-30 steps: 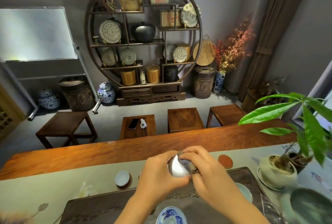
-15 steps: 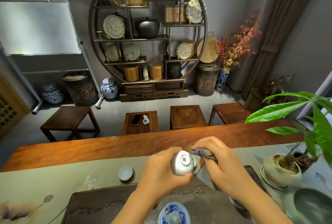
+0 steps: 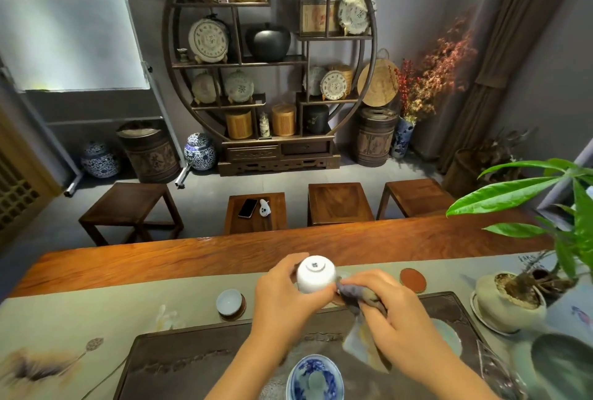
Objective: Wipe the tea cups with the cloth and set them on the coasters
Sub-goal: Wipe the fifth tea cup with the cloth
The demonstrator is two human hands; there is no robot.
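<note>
- Cup (image 3: 315,274), white, sits upside down in the left hand (image 3: 285,298), with its small round foot facing up and a dark mark on the foot.
- Left hand fingers curl round the sides of the white cup and hold it up over the far edge of the dark tea tray (image 3: 192,364).
- Right hand (image 3: 393,313) grips a bunched grey cloth (image 3: 356,295) and the cloth touches the right side of the white cup.
- One loose end of the cloth hangs down under the right hand, over the tea tray.
- Just beyond the tea tray, to the left of the hands, a second cup (image 3: 228,302) stands the right way up on a brown coaster (image 3: 239,314).
- Just beyond the tea tray, to the right of the hands, a bare red-brown coaster (image 3: 413,279) lies flat on the pale table runner (image 3: 80,319).
- On the near edge of the tea tray, between the two arms, sits a blue and white bowl (image 3: 313,378).
- At the right end of the tea tray stands a potted plant (image 3: 510,302) with big green leaves.
- Past the table, far from the tea tray, a phone (image 3: 247,208) lies on a small wooden stool (image 3: 255,212).
</note>
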